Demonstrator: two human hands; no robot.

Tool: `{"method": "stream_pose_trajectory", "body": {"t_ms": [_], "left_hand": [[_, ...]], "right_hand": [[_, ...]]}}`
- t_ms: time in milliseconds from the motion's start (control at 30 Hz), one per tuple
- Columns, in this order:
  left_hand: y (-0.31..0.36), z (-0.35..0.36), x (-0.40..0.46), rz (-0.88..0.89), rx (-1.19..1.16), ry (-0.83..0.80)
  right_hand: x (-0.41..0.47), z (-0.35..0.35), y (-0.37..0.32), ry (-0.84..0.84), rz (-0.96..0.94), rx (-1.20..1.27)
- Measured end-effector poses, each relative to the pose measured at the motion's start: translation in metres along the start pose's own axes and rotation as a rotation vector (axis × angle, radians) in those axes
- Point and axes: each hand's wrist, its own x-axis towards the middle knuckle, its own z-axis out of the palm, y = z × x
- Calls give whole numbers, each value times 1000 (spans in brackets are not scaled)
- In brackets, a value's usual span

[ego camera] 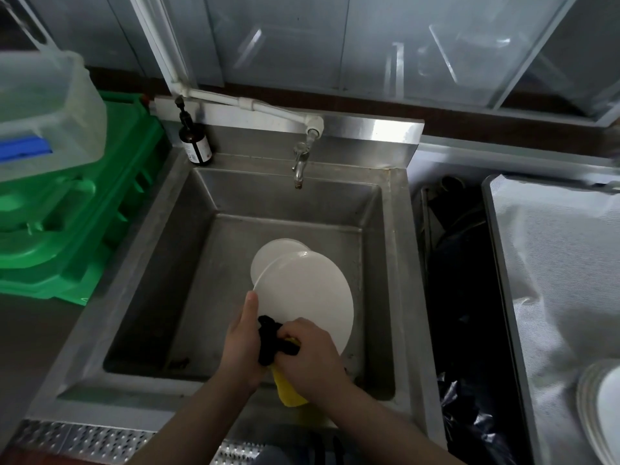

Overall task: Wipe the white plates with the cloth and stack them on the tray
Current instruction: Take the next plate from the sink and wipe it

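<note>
Hands over steel sink (141,263): left hand (243,344) gripping near edge of white plate (308,293), thumb up along rim; right hand (310,357) clenched round black-and-yellow cloth (273,340), pressed against plate's lower edge. Plate held tilted above second white plate (271,255) lying on sink floor. Stacked white plates (600,404) on lined tray (550,263), far right. Tap (299,162) above basin; green crates (84,209) on worktop, left.

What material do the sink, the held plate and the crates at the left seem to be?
Sink: brushed stainless steel, grey with dull reflections. Held plate: smooth glossy white, probably ceramic or melamine; the look cannot settle it. Green crates: moulded plastic, by their ribs and uniform colour.
</note>
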Motion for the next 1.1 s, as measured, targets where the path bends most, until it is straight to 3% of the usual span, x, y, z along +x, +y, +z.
{"method": "stream_pose_trajectory", "body": {"t_ms": [233, 633, 1100], "left_hand": [[4, -3, -3, 32, 34, 8], [4, -10, -2, 86, 33, -64], [3, -5, 0, 50, -29, 49]], "right_hand": [[-3, 0, 19, -47, -44, -125], [-14, -21, 81, -21, 189, -175], [-12, -7, 57, -33, 219, -88]]}}
